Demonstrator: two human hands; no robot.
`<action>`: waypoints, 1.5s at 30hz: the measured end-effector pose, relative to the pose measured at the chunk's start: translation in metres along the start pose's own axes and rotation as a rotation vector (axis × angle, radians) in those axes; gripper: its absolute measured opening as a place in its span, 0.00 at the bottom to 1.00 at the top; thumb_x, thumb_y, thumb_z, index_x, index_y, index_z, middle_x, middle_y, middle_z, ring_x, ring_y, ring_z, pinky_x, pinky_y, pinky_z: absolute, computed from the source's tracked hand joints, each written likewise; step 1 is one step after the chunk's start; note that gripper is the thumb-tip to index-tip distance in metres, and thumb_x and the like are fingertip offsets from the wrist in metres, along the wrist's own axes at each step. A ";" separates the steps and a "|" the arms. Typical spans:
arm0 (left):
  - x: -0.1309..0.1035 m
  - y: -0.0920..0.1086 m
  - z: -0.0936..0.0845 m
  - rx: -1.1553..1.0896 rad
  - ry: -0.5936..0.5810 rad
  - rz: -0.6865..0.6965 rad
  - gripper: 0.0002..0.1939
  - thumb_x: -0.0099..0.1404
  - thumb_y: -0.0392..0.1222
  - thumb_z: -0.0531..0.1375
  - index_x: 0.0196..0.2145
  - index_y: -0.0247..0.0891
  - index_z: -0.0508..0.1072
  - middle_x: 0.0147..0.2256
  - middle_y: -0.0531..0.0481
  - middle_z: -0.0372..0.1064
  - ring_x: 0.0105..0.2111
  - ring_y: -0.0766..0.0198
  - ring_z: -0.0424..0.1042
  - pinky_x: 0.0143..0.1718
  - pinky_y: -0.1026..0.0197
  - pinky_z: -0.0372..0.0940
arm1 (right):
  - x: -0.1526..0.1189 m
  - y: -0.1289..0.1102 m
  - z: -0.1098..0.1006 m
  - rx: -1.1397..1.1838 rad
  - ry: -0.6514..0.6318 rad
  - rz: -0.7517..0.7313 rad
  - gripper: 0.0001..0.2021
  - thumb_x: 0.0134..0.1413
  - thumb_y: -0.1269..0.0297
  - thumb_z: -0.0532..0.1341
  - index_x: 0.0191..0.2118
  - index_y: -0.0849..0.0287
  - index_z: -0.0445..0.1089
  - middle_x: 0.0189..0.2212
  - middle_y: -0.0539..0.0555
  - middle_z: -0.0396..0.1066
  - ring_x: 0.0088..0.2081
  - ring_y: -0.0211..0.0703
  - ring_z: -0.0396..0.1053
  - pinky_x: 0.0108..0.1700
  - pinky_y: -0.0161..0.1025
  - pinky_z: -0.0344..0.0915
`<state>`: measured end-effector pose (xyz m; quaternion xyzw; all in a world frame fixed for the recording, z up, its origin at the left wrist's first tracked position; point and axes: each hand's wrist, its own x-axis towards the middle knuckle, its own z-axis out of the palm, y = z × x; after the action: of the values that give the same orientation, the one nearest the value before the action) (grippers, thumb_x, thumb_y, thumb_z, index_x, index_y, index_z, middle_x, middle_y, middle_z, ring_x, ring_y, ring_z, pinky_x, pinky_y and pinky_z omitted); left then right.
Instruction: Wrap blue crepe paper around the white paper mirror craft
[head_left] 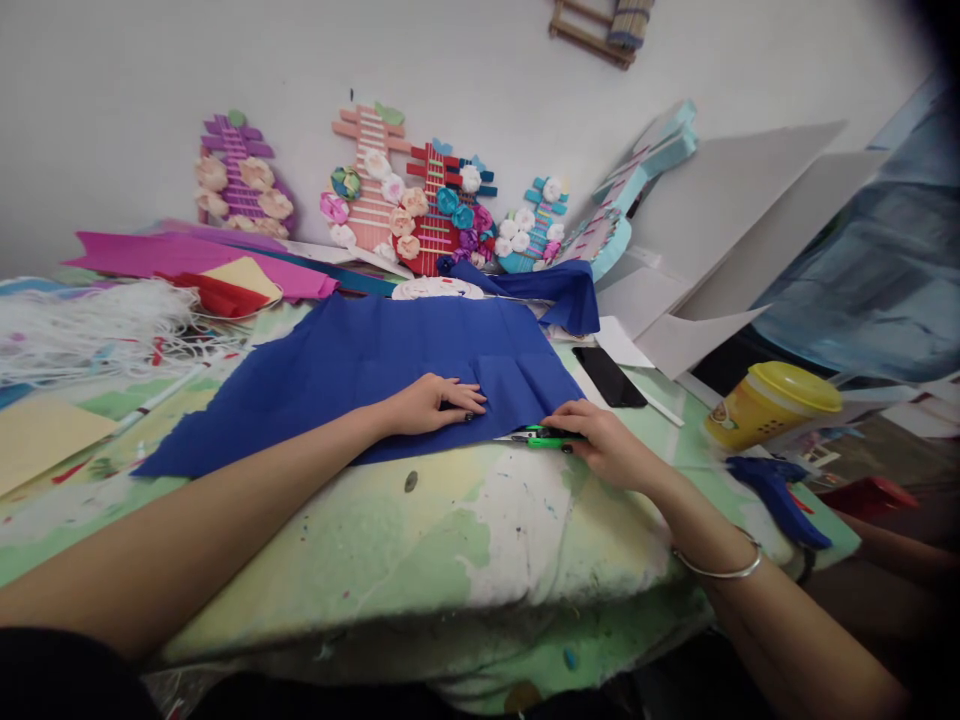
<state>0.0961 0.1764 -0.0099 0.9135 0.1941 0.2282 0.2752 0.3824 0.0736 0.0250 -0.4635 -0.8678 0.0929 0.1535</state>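
A large sheet of creased dark blue paper [375,350] lies across the table, its near edge close to me. My left hand [431,405] rests on this sheet near that edge, fingers stretched out and pressing lightly down. At the paper's near right corner, my right hand [604,445] is closed around green-and-black scissors [551,441]. Their silver blades point left along the paper's edge; whether the blades are apart is hard to make out. A folded blue strip [570,295] lies behind the sheet.
Flower-decorated guitar shapes [435,215] lean on the wall. White string [97,325] and magenta paper [217,262] lie left. To the right are a black phone [609,377], a yellow-lidded tub [772,405], a blue glue gun [780,500] and white boards [739,210]. Another person's arm [900,545] shows.
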 end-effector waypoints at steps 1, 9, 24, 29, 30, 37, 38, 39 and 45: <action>0.000 0.000 0.000 0.007 -0.006 -0.004 0.13 0.63 0.39 0.58 0.46 0.44 0.75 0.50 0.47 0.69 0.56 0.60 0.63 0.61 0.50 0.52 | 0.000 0.000 0.000 -0.002 -0.001 -0.003 0.28 0.42 0.84 0.52 0.50 0.57 0.70 0.45 0.58 0.69 0.45 0.49 0.64 0.49 0.49 0.62; 0.000 0.000 -0.001 0.019 -0.040 -0.011 0.13 0.63 0.39 0.58 0.45 0.45 0.75 0.51 0.47 0.68 0.57 0.59 0.62 0.61 0.47 0.49 | 0.009 -0.008 0.002 -0.012 -0.023 -0.031 0.27 0.42 0.85 0.51 0.49 0.61 0.71 0.43 0.60 0.69 0.45 0.49 0.64 0.49 0.50 0.62; -0.001 0.012 -0.004 0.084 -0.159 -0.011 0.27 0.53 0.51 0.67 0.50 0.48 0.71 0.58 0.45 0.60 0.61 0.52 0.54 0.62 0.41 0.41 | -0.006 -0.006 -0.002 -0.015 -0.039 0.030 0.27 0.42 0.84 0.52 0.50 0.60 0.70 0.45 0.59 0.68 0.46 0.50 0.64 0.50 0.50 0.62; -0.002 0.013 -0.005 0.096 -0.183 -0.001 0.26 0.54 0.51 0.66 0.51 0.48 0.70 0.59 0.46 0.59 0.62 0.52 0.53 0.62 0.41 0.41 | 0.000 -0.015 -0.001 -0.030 -0.041 0.007 0.28 0.41 0.85 0.50 0.49 0.62 0.70 0.43 0.60 0.68 0.45 0.49 0.64 0.49 0.49 0.63; -0.002 0.012 -0.005 0.095 -0.182 0.001 0.27 0.54 0.51 0.66 0.51 0.48 0.70 0.59 0.46 0.59 0.62 0.52 0.53 0.62 0.42 0.41 | 0.000 -0.016 -0.001 -0.034 -0.041 0.007 0.28 0.41 0.85 0.50 0.49 0.62 0.70 0.43 0.60 0.68 0.45 0.49 0.64 0.49 0.49 0.63; -0.001 0.010 -0.004 0.074 -0.178 -0.006 0.28 0.52 0.51 0.67 0.51 0.47 0.70 0.59 0.45 0.59 0.62 0.52 0.52 0.62 0.42 0.40 | -0.015 -0.011 -0.005 -0.023 -0.028 0.039 0.28 0.41 0.84 0.51 0.49 0.61 0.70 0.44 0.59 0.68 0.46 0.49 0.64 0.49 0.49 0.62; -0.001 0.010 -0.004 0.068 -0.176 -0.006 0.28 0.52 0.51 0.67 0.51 0.47 0.70 0.59 0.45 0.59 0.62 0.52 0.52 0.62 0.42 0.40 | -0.016 -0.011 -0.005 -0.019 -0.027 0.044 0.28 0.41 0.84 0.51 0.49 0.61 0.70 0.44 0.59 0.68 0.46 0.49 0.64 0.49 0.49 0.62; -0.001 0.010 -0.005 0.059 -0.173 -0.006 0.29 0.52 0.51 0.67 0.51 0.47 0.70 0.58 0.45 0.59 0.62 0.52 0.53 0.62 0.42 0.39 | -0.017 -0.010 -0.005 -0.017 -0.026 0.049 0.28 0.41 0.84 0.51 0.49 0.60 0.70 0.45 0.59 0.67 0.46 0.49 0.64 0.49 0.48 0.62; -0.001 0.005 -0.007 -0.080 -0.125 0.003 0.17 0.64 0.44 0.57 0.51 0.44 0.71 0.56 0.44 0.63 0.60 0.58 0.56 0.62 0.47 0.44 | -0.010 -0.016 -0.003 -0.039 -0.033 0.062 0.28 0.41 0.85 0.51 0.49 0.62 0.69 0.45 0.60 0.68 0.46 0.50 0.63 0.50 0.49 0.62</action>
<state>0.0931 0.1749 -0.0023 0.9145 0.1660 0.1786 0.3229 0.3757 0.0567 0.0307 -0.4914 -0.8571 0.0884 0.1269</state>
